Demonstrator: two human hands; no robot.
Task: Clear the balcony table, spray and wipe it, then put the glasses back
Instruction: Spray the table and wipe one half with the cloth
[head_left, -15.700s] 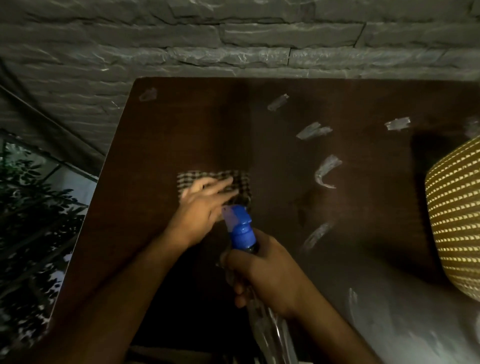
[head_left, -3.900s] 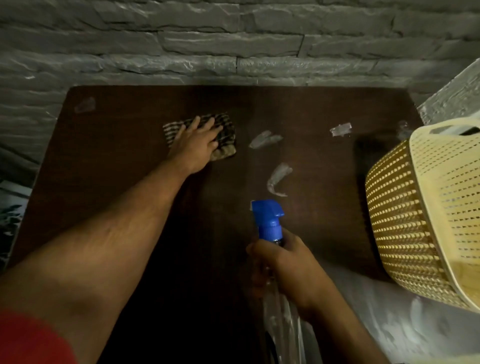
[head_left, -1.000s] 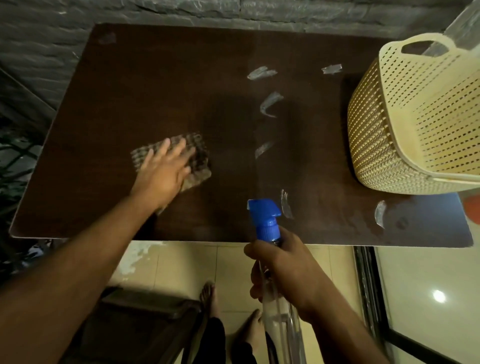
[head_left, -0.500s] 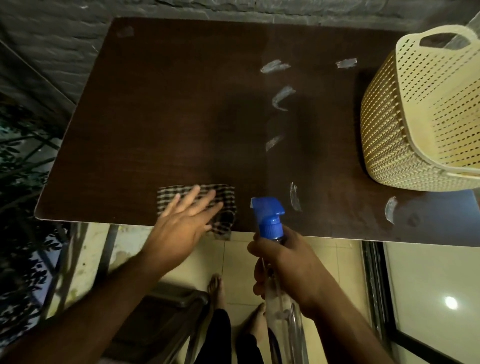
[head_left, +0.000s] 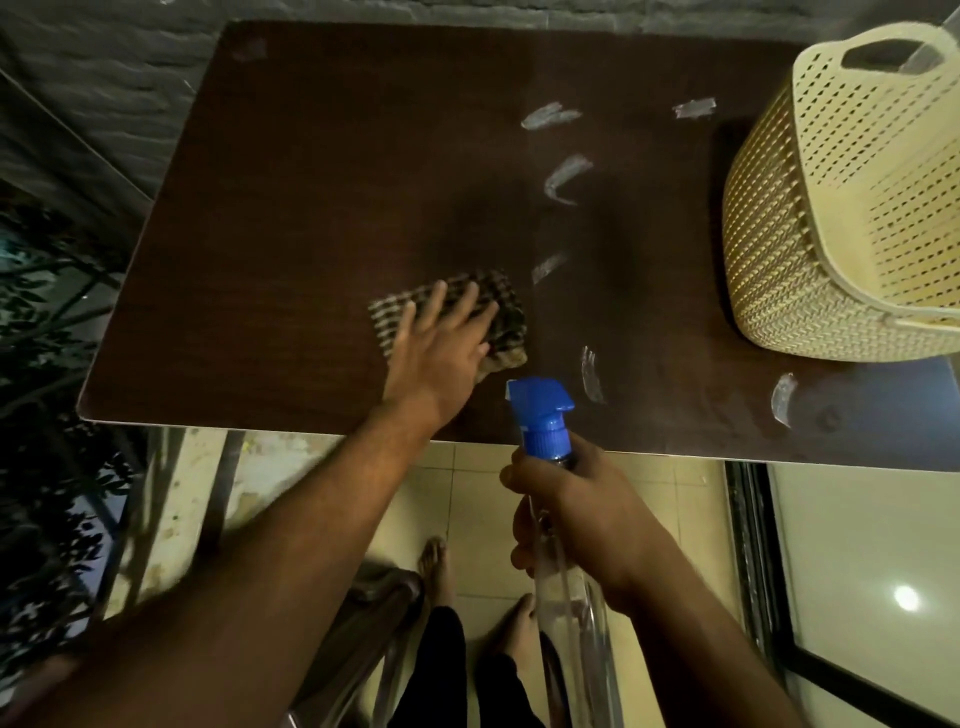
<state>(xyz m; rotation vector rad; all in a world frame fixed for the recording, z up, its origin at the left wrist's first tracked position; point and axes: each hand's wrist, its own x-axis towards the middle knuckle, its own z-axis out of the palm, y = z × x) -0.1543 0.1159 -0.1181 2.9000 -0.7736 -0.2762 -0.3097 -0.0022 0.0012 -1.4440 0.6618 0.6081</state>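
left hand (head_left: 436, 353) and checked cloth (head_left: 501, 312) moved off the tabletop's (head_left: 291, 218) near edge, further in, toward the white streaks.

Left hand (head_left: 441, 353) flat, fingers spread, arm outstretched; right hand (head_left: 576, 514) curled, gripping

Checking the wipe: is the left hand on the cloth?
Touching. The head view shows the left hand lying flat on the checked cloth, fingers spread across it on the table.

No legible txt, labels or nos.
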